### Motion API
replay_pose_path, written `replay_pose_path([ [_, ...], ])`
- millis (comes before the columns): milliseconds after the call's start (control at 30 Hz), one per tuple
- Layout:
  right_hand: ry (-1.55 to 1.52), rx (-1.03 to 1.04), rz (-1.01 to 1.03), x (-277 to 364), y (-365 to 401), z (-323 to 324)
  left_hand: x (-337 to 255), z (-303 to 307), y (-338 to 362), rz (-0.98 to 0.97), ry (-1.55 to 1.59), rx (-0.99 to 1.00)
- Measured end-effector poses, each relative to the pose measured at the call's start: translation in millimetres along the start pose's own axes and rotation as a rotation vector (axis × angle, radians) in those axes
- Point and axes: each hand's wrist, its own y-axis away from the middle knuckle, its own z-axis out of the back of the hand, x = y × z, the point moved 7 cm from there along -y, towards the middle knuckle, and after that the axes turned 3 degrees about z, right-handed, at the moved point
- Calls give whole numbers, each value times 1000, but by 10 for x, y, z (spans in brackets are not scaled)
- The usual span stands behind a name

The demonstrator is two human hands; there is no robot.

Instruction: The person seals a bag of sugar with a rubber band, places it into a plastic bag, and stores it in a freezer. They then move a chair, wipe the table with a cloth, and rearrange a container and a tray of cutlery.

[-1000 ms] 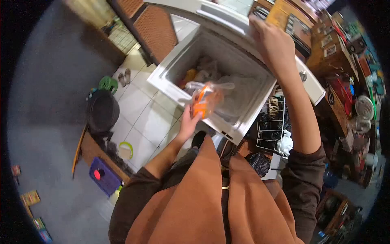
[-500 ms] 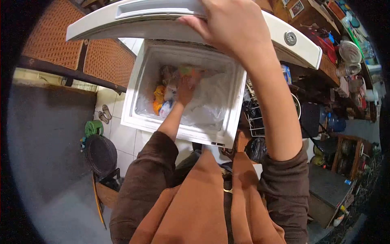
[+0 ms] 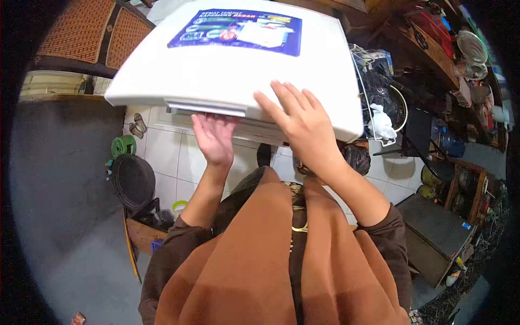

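The white chest freezer lid (image 3: 227, 78) is lowered over the freezer body (image 3: 254, 130), and a dark blue label (image 3: 241, 31) lies across its top. My left hand (image 3: 215, 143) is palm up at the lid's front edge. Its fingers hook up under the grey handle (image 3: 208, 108), their tips hidden. My right hand (image 3: 303, 122) rests on the lid's front right part, fingers stretched out and slightly spread. The freezer's inside and the bags in it are hidden by the lid.
To the right stands a white wire rack (image 3: 374, 116) with black and white plastic bags. A round black basket (image 3: 132, 181), a green container (image 3: 123, 145) and sandals (image 3: 138, 125) are on the left. Woven-panel furniture (image 3: 76, 32) stands at the back left.
The freezer lid has come down from raised to lowered. My left hand has left the bags inside and moved under the handle. My right hand has moved from the lid's edge onto its top.
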Motion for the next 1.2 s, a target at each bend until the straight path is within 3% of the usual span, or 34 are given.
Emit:
replay_pose_path([
  [33,9,1,-4,1,129,-95,27,64,38,4,5,7],
  [100,-56,63,1,-11,395,-335,342,302,132,264,-71,-138],
  [167,-22,56,20,76,575,-544,559,473,176,290,-79,-159],
  [267,2,40,52,137,753,-789,779,703,228,353,-156,-393],
  [300,-1,32,58,145,810,-853,844,703,242,361,-168,-386],
  [367,23,34,35,113,883,-943,903,828,299,358,-418,-543],
  [533,43,-2,5,92,1067,-1168,1163,966,267,498,-550,-537],
  [700,-36,30,-111,92,1422,-1111,1252,480,570,513,-567,-282],
  [833,-281,-51,-293,-91,2177,-561,1540,45,1015,405,-657,-126],
  [933,-409,11,-508,-133,3172,-128,2046,-441,1666,561,-663,109],
  [1033,-423,-66,-860,-147,4387,272,2694,-798,2284,687,-756,332],
  [1133,-444,-38,-1153,-19,5500,509,3291,-1015,2894,884,-798,400],
  [1200,-434,-82,-1247,121,5991,660,3595,-1158,3294,984,-845,477],
])
